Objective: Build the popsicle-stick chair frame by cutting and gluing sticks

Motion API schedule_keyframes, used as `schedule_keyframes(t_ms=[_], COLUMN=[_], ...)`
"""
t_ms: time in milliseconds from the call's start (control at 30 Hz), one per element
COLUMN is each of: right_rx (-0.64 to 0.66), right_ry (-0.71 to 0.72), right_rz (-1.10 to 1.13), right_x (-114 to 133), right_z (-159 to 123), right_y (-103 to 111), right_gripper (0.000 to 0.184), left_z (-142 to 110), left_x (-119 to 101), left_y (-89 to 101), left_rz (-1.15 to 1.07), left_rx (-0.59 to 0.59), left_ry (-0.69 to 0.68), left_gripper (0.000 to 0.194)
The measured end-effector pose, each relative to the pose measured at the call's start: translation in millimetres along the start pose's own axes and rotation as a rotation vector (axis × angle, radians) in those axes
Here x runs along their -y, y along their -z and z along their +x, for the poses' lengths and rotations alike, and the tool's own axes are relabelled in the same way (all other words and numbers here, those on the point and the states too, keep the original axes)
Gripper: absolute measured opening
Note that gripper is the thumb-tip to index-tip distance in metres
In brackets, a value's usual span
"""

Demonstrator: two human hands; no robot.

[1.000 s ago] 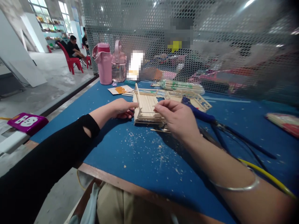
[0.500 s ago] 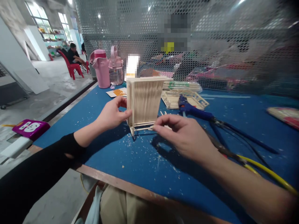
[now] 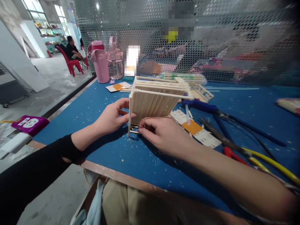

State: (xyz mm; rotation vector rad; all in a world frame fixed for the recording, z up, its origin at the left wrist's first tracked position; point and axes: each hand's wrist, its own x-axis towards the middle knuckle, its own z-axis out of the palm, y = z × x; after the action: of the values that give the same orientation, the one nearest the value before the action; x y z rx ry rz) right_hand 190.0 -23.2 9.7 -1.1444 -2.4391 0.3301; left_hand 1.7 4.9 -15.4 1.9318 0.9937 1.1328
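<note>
A small box-like frame of thin wooden sticks (image 3: 154, 104) stands tilted on the blue table, its side a dense row of sticks. At its left edge, my left hand (image 3: 112, 117) grips a corner post between thumb and fingers. My right hand (image 3: 161, 132) is low in front of the frame, thumb and forefinger pinched on a thin stick (image 3: 134, 131) by the bottom bars; whether that stick is loose or fixed to the frame I cannot tell. Right of the frame lies a blue glue gun (image 3: 202, 105), its clear nozzle end over a white and orange card (image 3: 206, 136).
Pliers (image 3: 217, 134) with red and yellow handles lie right of my forearm. Behind are a pink thermos (image 3: 102, 62), a clear pink-lidded bottle (image 3: 116, 65), bagged sticks (image 3: 185, 78) and another stick piece (image 3: 203, 93). A purple power strip (image 3: 30, 125) sits left. Perforated metal mesh (image 3: 145, 34) closes the back.
The stick frame has been turned and tipped, so its top now shows. My right hand has moved left along the bottom edge. The card beside the glue gun has come into view.
</note>
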Motion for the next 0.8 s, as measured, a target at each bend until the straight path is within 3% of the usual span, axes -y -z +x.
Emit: schedule_keyframes(t_ms=[133,300,400,500,667,800], right_rx=[0.074,0.072,0.068,0.064,0.006,0.045], right_ry=[0.013,-0.072,-0.098,-0.109,-0.138,-0.17], right_rz=[-0.005,0.036,0.079,0.159,0.344,0.556], right_x=[-2,-5,-5,-3,0,3], right_z=[13,13,12,11,8,6], right_y=[-8,-19,-19,-13,-6,-6], right_gripper=[0.017,0.016,0.016,0.018,0.017,0.014], left_z=[-2,-10,-18,-25,-37,-46], left_x=[0,1,-1,-6,-19,-34], left_y=[1.8,5.1,6.0,6.1,5.7,-0.9], left_rz=[0.062,0.177,0.289,0.324,0.28,0.268], left_rx=[-0.001,-0.02,-0.023,0.019,-0.104,-0.117], left_ry=[0.027,0.098,0.129,0.121,0.118,0.141], left_gripper=[0.029,0.037,0.025,0.015,0.022,0.026])
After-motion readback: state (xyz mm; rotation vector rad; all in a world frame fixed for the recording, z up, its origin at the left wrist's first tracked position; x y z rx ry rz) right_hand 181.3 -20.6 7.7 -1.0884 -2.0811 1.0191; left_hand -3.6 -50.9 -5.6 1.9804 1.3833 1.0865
